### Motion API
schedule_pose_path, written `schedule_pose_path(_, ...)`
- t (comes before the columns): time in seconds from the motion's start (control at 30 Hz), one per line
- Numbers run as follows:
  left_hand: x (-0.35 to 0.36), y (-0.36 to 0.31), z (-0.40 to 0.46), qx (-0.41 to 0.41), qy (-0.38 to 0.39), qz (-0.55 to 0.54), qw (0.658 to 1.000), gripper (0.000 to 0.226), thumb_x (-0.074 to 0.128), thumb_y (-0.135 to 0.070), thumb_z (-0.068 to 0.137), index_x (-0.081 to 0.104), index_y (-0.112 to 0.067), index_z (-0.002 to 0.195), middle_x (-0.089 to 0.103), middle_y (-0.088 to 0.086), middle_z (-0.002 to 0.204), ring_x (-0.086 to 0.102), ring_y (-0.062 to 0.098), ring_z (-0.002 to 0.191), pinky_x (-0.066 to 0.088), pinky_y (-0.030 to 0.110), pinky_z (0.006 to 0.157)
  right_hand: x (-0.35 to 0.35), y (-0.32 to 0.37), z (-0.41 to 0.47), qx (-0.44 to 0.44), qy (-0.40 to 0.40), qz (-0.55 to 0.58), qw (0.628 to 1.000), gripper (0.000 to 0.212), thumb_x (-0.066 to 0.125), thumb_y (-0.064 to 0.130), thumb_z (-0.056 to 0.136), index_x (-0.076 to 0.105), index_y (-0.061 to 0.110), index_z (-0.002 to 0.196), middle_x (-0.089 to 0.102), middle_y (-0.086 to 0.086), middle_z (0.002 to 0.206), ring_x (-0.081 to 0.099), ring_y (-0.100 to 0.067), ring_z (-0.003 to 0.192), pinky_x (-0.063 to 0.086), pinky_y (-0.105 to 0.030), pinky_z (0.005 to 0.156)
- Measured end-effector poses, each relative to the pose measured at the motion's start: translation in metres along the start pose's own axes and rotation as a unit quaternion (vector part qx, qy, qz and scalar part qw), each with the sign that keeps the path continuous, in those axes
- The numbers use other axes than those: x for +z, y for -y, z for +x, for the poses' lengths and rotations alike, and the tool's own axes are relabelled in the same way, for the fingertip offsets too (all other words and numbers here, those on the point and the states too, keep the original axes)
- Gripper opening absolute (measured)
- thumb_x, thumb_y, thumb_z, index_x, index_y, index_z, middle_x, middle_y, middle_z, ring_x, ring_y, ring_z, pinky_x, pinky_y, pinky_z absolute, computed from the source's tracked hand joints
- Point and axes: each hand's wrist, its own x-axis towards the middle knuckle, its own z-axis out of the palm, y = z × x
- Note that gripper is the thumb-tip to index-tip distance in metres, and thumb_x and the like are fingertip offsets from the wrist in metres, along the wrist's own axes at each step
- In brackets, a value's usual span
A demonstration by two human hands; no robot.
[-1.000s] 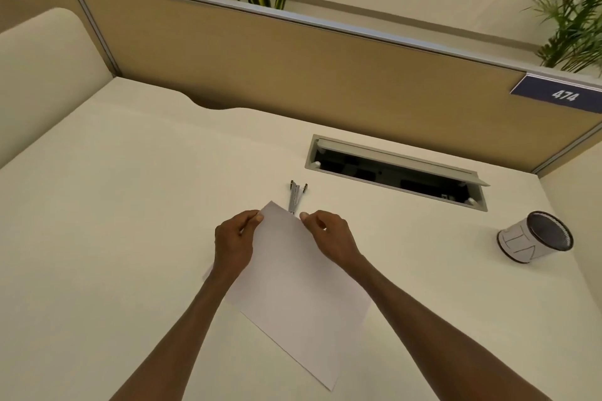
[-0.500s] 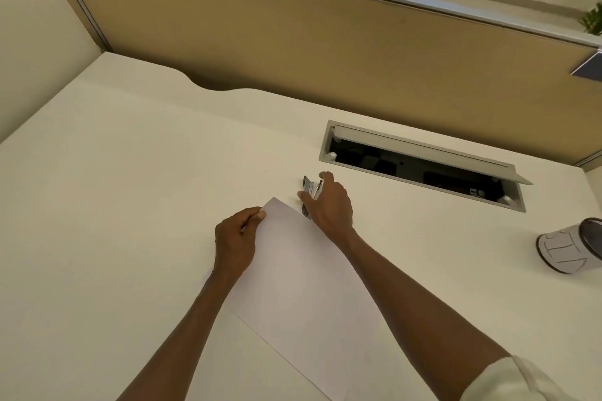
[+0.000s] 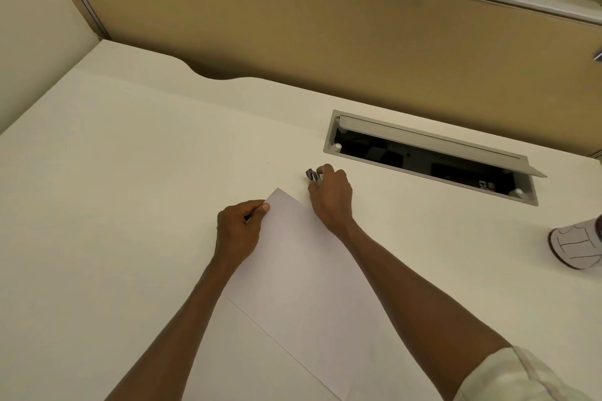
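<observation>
- Two bare hands work over a white tabletop (image 3: 130,205); both forearms reach in from the near edge
- left hand (image 3: 239,231): fingers closed in a pinch, thumb on top, on the far left edge of a sheet of paper (image 3: 303,270), close to its far corner
- paper: plain white, lying flat and at a slant, its far corner pointing away from the person; the right forearm crosses above its right side
- right hand (image 3: 332,197): fingers curled round a small metal stapler (image 3: 312,175); only the stapler's far end shows past the knuckles
- stapler: on the tabletop just beyond the paper's far right edge, near the sunken cable box (image 3: 329,140), whose grey lid stands open
- paper cup (image 3: 576,242): on its side at the right edge of view, well apart from the hands
- tan partition (image 3: 325,42) runs along the back of the tabletop
</observation>
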Motion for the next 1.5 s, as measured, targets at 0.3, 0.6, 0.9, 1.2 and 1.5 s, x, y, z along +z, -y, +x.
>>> schedule_pose_path(0.3, -0.007, -0.022, -0.006, 0.024, 0.005, 0.011, 1.000, 0.020, 0.066, -0.020, 0.089, 0.076, -0.009, 0.103, 0.072, -0.008, 0.092, 0.061, -0.018, 0.070, 0.041, -0.003, 0.064, -0.036, 0.013, 0.006, -0.085, 0.076, 0.161, 0.980, 0.034, 0.055, 0.013, 0.094, 0.051, 0.019, 0.127, 0.055, -0.002, 0.112, 0.058, -0.022, 0.102, 0.049, -0.033, 0.083)
schedule_pose_path(0.6, -0.012, -0.047, -0.019, 0.044, 0.025, 0.031, 0.998, 0.019, 0.068, -0.024, 0.088, 0.078, -0.010, 0.097, 0.077, 0.004, 0.086, 0.060, -0.017, 0.065, 0.040, -0.001, 0.059, -0.083, 0.008, -0.021, 0.014, 0.177, 0.305, 0.936, 0.029, 0.053, 0.034, 0.093, 0.068, 0.012, 0.104, 0.058, 0.000, 0.085, 0.053, -0.014, 0.072, 0.037, -0.028, 0.057)
schedule_pose_path(0.9, -0.012, -0.076, -0.038, 0.068, 0.062, 0.053, 0.994, 0.020, 0.066, -0.025, 0.089, 0.078, -0.012, 0.098, 0.078, 0.004, 0.090, 0.058, -0.008, 0.065, 0.036, -0.002, 0.054, -0.114, -0.007, -0.055, -0.040, 0.169, 0.291, 0.941, 0.025, 0.070, 0.028, 0.086, 0.073, 0.014, 0.107, 0.068, 0.005, 0.083, 0.056, -0.012, 0.074, 0.041, -0.025, 0.063)
schedule_pose_path(1.2, -0.018, -0.093, -0.047, 0.103, 0.081, 0.055, 0.990, 0.019, 0.065, -0.025, 0.090, 0.079, -0.015, 0.096, 0.078, -0.001, 0.085, 0.061, -0.017, 0.066, 0.041, 0.002, 0.058, -0.133, -0.009, -0.074, -0.112, 0.205, 0.254, 0.938, 0.029, 0.072, 0.013, 0.085, 0.071, 0.011, 0.114, 0.071, -0.002, 0.114, 0.064, -0.009, 0.094, 0.051, -0.017, 0.075)
schedule_pose_path(1.5, -0.017, -0.106, -0.056, 0.133, 0.097, 0.054, 0.985, 0.017, 0.065, -0.025, 0.089, 0.080, -0.019, 0.095, 0.078, -0.004, 0.085, 0.067, -0.006, 0.071, 0.044, 0.003, 0.058, -0.142, -0.004, -0.084, -0.143, 0.190, 0.263, 0.935, 0.028, 0.072, 0.012, 0.084, 0.072, 0.010, 0.112, 0.072, -0.005, 0.112, 0.065, -0.018, 0.103, 0.053, -0.030, 0.090)
